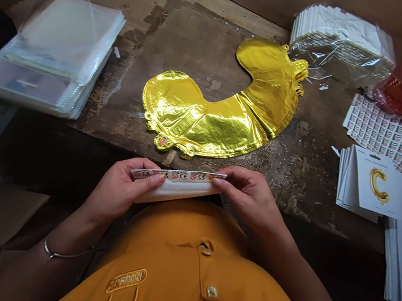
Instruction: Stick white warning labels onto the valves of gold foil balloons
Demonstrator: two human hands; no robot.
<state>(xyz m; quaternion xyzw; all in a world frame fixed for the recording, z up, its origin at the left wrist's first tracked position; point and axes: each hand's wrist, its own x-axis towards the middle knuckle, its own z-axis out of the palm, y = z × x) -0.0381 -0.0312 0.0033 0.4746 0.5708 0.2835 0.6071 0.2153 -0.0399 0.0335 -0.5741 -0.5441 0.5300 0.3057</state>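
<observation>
At the edge of the bench [304,185], the left hand [120,194] and right hand [250,197] have their fingers closed on a white card [174,191] (CE labels [178,175] along its top), near a gold foil balloon [215,100].

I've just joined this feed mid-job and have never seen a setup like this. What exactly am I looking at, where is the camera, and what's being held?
There's no machine here. This single view comes from a camera worn on a person's head, looking down past their mustard-yellow shirt. The left hand and right hand hold a white card by its ends; its edge is printed with CE marks and small red symbols. On the stained wooden table lies a gold foil balloon. Around it are stacked clear plastic bags, a sheet of printed labels and cards showing a gold letter C.
</observation>
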